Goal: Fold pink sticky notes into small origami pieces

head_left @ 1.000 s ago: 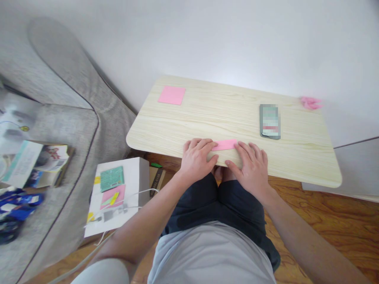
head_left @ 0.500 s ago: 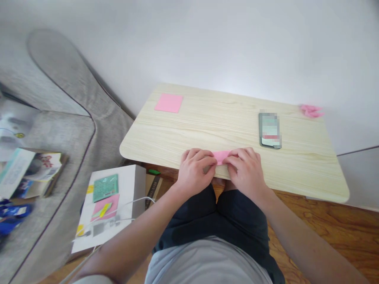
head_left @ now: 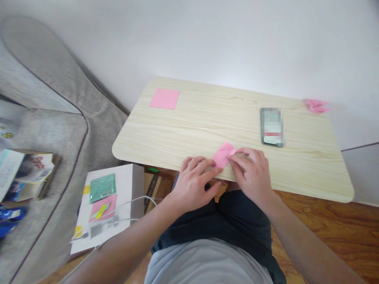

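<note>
A small folded pink paper (head_left: 223,154) lies near the front edge of a light wooden table (head_left: 207,122). My right hand (head_left: 251,175) pinches its right edge with the fingertips. My left hand (head_left: 194,183) rests beside it, fingers stretched toward the paper's lower left corner and touching it. Both wrists hang over the table's front edge above my lap.
A pink pad of square sheets (head_left: 164,98) sits at the table's far left, a phone (head_left: 271,127) at the right, a crumpled pink paper piece (head_left: 316,105) at the far right corner. A grey sofa (head_left: 44,130) and a white box (head_left: 103,205) with cables stand left.
The pink paper was a flat strip pressed under both hands; now it is opened into a slanted, squarer shape, and my right fingers have moved onto its right edge.
</note>
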A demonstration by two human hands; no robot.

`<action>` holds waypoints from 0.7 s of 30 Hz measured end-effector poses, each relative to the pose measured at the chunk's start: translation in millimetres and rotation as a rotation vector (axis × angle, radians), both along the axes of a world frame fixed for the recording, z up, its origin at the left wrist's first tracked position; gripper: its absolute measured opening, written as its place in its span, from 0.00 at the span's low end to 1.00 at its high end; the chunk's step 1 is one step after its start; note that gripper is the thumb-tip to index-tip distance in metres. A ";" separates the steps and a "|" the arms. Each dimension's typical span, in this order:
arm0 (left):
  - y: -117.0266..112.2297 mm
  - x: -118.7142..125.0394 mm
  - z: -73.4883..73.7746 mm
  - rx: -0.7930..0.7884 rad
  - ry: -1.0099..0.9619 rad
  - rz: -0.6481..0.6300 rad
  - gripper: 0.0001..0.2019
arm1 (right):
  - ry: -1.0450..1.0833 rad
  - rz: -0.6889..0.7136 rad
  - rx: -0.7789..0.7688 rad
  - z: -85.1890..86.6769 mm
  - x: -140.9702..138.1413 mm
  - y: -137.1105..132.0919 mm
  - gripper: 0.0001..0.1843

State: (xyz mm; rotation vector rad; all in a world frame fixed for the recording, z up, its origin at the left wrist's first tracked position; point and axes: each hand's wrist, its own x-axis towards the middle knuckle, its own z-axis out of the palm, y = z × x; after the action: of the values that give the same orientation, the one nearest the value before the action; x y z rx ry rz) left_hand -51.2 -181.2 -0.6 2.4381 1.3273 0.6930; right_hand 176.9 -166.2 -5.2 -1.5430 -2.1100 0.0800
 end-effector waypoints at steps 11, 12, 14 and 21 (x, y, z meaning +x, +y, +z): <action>21.6 15.8 6.6 0.042 -0.170 -0.121 0.11 | -0.032 0.240 -0.134 10.0 9.5 71.7 0.12; 27.8 14.9 6.7 0.067 -0.158 -0.047 0.12 | -0.027 0.269 -0.139 9.9 9.7 75.1 0.12; 40.7 14.6 7.2 0.089 -0.101 0.019 0.17 | 0.001 0.304 -0.134 9.4 9.9 79.9 0.13; 61.3 21.1 5.9 0.048 -0.011 -0.004 0.12 | 0.196 0.210 0.024 18.3 23.1 58.0 0.11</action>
State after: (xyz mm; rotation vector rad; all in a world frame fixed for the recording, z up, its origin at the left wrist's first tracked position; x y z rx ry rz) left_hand -30.0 -119.9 5.3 2.4701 1.3158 0.7448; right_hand 200.0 -108.2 13.1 -1.2406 -2.0995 0.2676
